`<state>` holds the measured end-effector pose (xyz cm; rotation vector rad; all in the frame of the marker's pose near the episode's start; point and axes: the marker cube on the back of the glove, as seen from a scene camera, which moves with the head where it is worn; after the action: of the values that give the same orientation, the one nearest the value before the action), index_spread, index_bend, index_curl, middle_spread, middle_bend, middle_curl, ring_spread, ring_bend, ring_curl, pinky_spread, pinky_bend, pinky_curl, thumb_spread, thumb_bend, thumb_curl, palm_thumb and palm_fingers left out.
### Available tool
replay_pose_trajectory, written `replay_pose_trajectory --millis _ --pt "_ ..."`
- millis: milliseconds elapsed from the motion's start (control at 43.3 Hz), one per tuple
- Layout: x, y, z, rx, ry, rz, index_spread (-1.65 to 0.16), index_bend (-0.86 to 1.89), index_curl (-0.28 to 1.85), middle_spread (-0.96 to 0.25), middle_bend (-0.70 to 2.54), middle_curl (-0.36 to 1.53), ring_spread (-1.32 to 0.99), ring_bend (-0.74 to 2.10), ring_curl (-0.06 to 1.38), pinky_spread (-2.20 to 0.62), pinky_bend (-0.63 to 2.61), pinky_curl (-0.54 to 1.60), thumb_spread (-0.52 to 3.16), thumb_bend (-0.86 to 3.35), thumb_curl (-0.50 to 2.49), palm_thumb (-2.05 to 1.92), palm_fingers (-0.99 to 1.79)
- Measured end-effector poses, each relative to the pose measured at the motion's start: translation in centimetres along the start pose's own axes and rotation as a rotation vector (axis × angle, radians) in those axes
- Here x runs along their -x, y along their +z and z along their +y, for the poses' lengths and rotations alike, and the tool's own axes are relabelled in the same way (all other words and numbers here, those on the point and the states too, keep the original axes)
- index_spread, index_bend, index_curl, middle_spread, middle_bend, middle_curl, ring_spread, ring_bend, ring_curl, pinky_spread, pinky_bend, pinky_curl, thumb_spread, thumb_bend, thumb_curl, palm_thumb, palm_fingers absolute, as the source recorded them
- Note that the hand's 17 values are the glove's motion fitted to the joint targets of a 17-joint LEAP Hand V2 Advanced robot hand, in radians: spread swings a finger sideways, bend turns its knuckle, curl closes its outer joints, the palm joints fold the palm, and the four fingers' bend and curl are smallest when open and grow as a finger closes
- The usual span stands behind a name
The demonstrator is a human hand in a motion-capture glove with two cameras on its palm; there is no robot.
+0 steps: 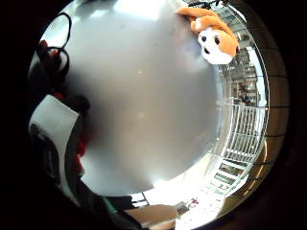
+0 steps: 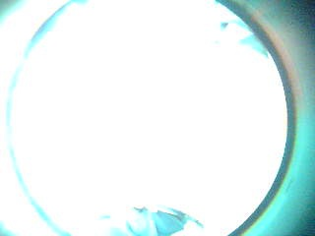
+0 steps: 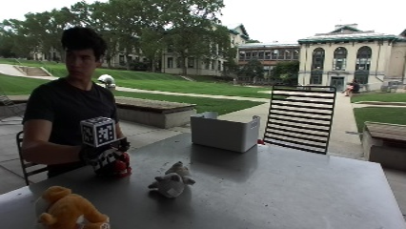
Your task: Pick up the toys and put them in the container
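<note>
Two soft toys lay on the grey table (image 3: 285, 191) in the outside view: an orange plush (image 3: 66, 210) at the near corner, and a grey plush (image 3: 171, 181) lying well apart from it toward the middle of the tabletop. A third toy, red (image 3: 119, 168), sat under the person's right hand (image 3: 105, 155), which rested at the table edge in front of the seated person. The gloved fingers hung down over the top of that red toy and touched it, but whether they were curled round it or merely lying on it could not be told.

A white container (image 3: 225, 133), open at the top, stood at the far side of the table, well apart from all three toys and from the hand. Behind it stood a black slatted chair (image 3: 301, 119), pulled up to the far edge of the table.

From the little-finger side of the palm, the bare tabletop (image 1: 144, 96) filled most of the picture, with the orange plush (image 1: 213, 36) lying on it near the table's edge, its white face with dark eyes turned toward the camera. Bits of red (image 1: 80, 146) showed beside the white plastic and black straps of the hand. The thumb-side palm view was washed out to white and showed nothing that could be identified.
</note>
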<state>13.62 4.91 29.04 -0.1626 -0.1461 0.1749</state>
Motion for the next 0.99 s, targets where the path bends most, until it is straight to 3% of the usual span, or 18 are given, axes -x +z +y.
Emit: replay_pose_trajectory --millis 92,346,577,992 --pt "0.0 -0.3 -0.4 0.012 -0.002 -0.008 -0.21 0.43 0.34 -0.26 0.91 0.51 -0.33 1.24 0.53 -0.48 0.68 0.30 1.23 0.55 0.53 0.98 1.43" --pt "0.0 -3.5 -0.8 0.015 0.027 -0.037 -0.11 0.68 0.47 -0.20 1.02 0.54 -0.25 1.22 0.51 -0.48 0.69 0.31 1.41 0.68 0.58 1.01 1.38" --pt "1.6 -11.3 -2.5 -0.094 0.050 -0.014 -0.17 0.46 0.46 -0.27 0.85 0.51 -0.34 1.24 0.51 -0.46 1.03 0.45 0.95 0.32 0.62 0.70 1.02" --pt "11.2 -24.4 -7.1 -0.240 -0.027 -0.021 -0.30 0.23 0.45 -0.37 0.70 0.52 -0.40 1.19 0.49 -0.44 1.11 0.48 0.78 0.18 0.70 0.67 0.99"
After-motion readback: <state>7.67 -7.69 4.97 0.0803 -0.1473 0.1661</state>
